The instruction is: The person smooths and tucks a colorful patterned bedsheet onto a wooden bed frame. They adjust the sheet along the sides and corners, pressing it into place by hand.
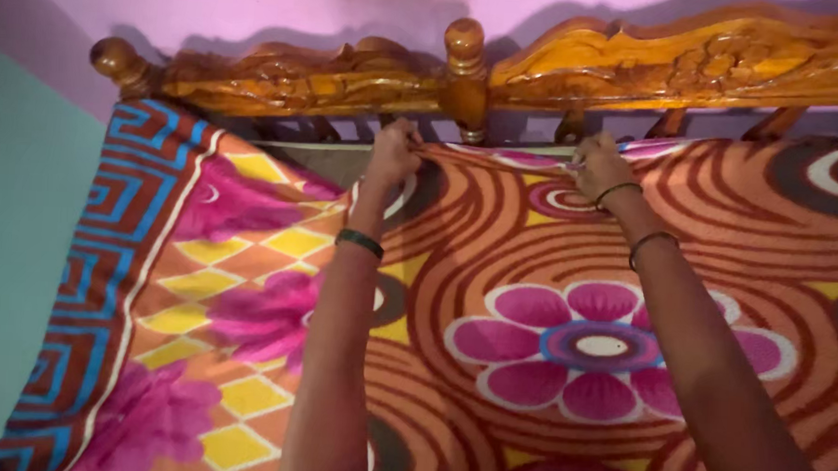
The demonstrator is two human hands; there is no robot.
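Both my arms reach forward over a bed. My left hand [393, 151] pinches the top edge of an orange blanket with brown swirls and pink flowers [565, 345], just below the carved wooden headboard [464, 77]. My right hand [599, 165] grips the same edge a little to the right. The blanket edge is drawn taut between the two hands. Dark bangles sit on both wrists.
Under the swirl blanket lies a second blanket [200, 282] with pink flowers, yellow diamonds and a blue-and-red border, hanging off the bed's left side. A teal wall [13, 246] stands at left and a pink wall [288, 8] behind the headboard.
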